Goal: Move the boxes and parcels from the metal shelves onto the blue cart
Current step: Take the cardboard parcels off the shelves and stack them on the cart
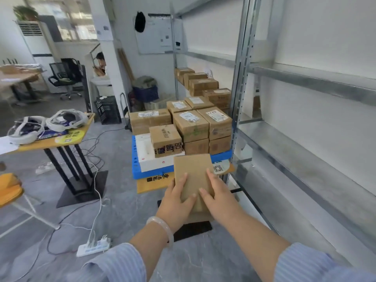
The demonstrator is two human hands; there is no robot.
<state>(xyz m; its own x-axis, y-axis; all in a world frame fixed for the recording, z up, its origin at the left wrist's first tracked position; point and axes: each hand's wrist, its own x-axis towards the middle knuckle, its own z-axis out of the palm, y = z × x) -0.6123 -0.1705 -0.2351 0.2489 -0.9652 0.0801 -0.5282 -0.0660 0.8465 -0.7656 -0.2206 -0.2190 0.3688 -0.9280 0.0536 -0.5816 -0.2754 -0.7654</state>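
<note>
I hold a plain brown cardboard box out in front of me, just short of the blue cart. My left hand grips its left side and my right hand grips its right side, fingers lying over the top face. The cart carries several taped cardboard boxes, a white box and a box with black print. To the right stand the metal shelves, their near levels bare. More boxes sit on a far shelf level behind the cart.
A yellow table with headsets stands at the left on a black base. Cables and a white power strip lie on the grey floor. A black crate, an office chair and a seated person are further back.
</note>
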